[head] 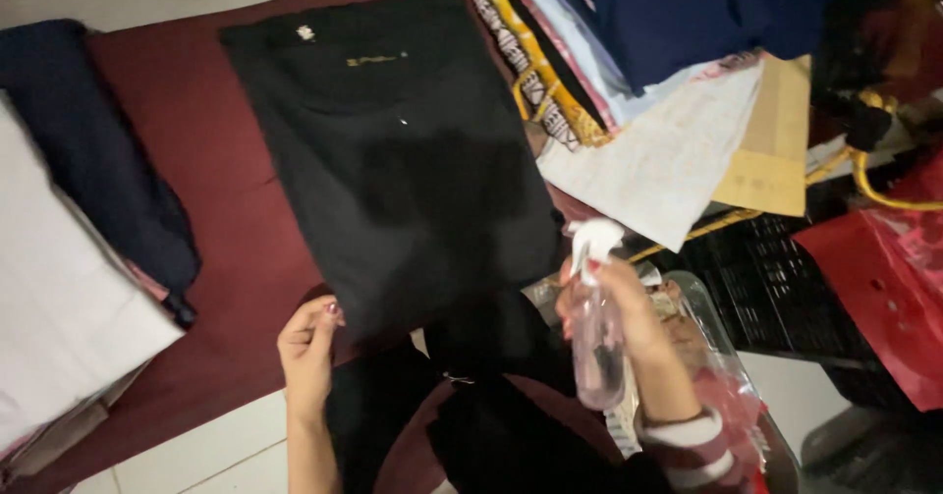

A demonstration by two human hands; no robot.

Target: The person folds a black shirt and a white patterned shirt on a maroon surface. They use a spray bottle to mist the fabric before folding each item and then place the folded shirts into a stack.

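Where the dark red cloth (221, 175) spreads across the work surface, it takes up most of the view, running from the top edge down to the lower left corner. Laid flat on it is the black folded garment (393, 150), neck end towards the top, with a small pale tag near the collar. Over on the left edge sits a white folded stack (59, 307), and a dark navy garment (93, 150) is draped along its upper side. Top right, there's a heap of folded clothes (638, 23), navy on top, pale blue and patterned layers under it, resting on a white sheet (668, 160) and a piece of tan cardboard (776, 140). Down the right side, a red bag (884, 288) lies beside a black plastic crate (766, 298).

Now the hands, well apart from each other. The right hand (629, 327) is wrapped tight around a clear spray bottle (596, 347), held upright just off the garment's lower right corner, its white trigger head (592, 239) pointing in towards the black fabric. A striped cuff shows at that wrist. The left hand (309, 342) is at the garment's lower left corner, fingers curled against the edge of the fabric; whether it's actually pinching the cloth, I can't tell from here.
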